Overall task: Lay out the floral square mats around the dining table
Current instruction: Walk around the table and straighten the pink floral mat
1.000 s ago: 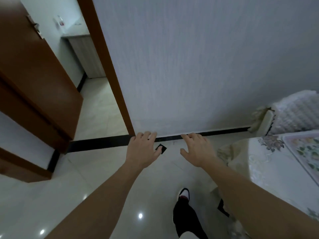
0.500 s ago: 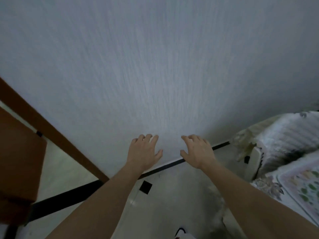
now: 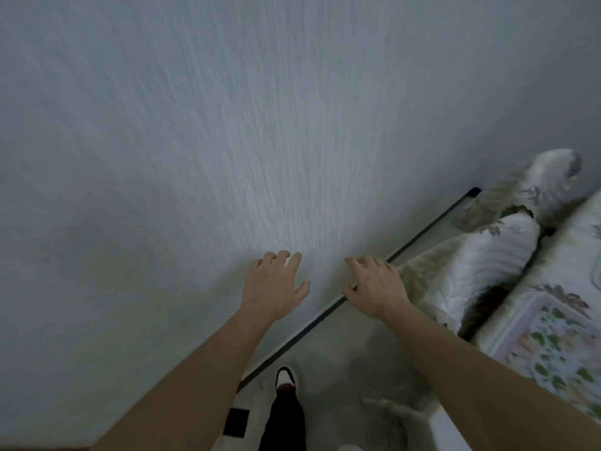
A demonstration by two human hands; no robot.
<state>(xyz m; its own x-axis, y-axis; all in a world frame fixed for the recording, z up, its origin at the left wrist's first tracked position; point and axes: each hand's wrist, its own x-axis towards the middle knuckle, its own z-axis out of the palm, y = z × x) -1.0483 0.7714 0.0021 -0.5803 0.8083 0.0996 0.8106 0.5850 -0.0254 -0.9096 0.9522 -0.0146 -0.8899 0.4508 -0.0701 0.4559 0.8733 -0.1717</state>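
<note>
One floral square mat (image 3: 553, 340) is down flat on the dining table (image 3: 567, 252), at the far right of the view and cut off by the frame edge. No other mat shows, and no stack either.

Just beside the table stands a chair in a white quilted cover (image 3: 478, 271), with a second covered chair (image 3: 549, 177) further along, near the wall (image 3: 292, 125).

Both hands are empty. The left hand (image 3: 276, 284) and right hand (image 3: 374, 288) are held out in front, fingers spread and relaxed, gripping nothing. The right hand is near the quilted chair; I cannot tell if it touches it. A shoe (image 3: 286, 377) is stepping along the black skirting line (image 3: 422, 239), close to the wall.

Risks, as judged:
- The gap between wall and chairs looks tight. A hip or arm could catch the chair or the cloth, drag it and skew the laid mat.
- The view is blurred from fast movement. Rushing here makes a stumble on a chair leg likely.
- With empty hands, the next mat has to be fetched first, so a table spot could get skipped.
</note>
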